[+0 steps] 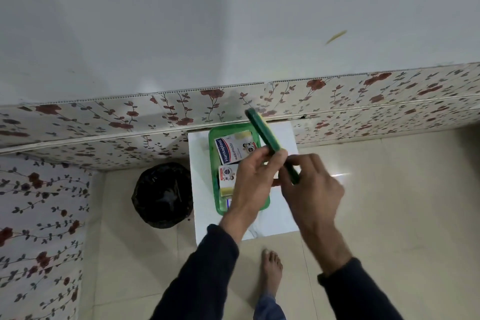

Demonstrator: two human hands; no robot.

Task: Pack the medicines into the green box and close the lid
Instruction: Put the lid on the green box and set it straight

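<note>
The green lid (262, 132) was held tilted on edge above the open green box (214, 171), which sat on the white counter (283, 205) and held Hansaplast packets (228, 149). The left hand (253, 176) and right hand (311, 184) had fingers pinching its near end. It appeared thin, light, stiff plastic, possibly slippery; gripping both long edges would suit lowering it squarely.

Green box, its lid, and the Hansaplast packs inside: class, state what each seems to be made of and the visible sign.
Green box: probably translucent plastic; the pale surface beneath shows through its wall.
Lid: likely rigid plastic, darker green, keeping a straight edge while tilted in both hands.
Hansaplast packs: seemingly printed card or paper, flat with a matte face.
</note>
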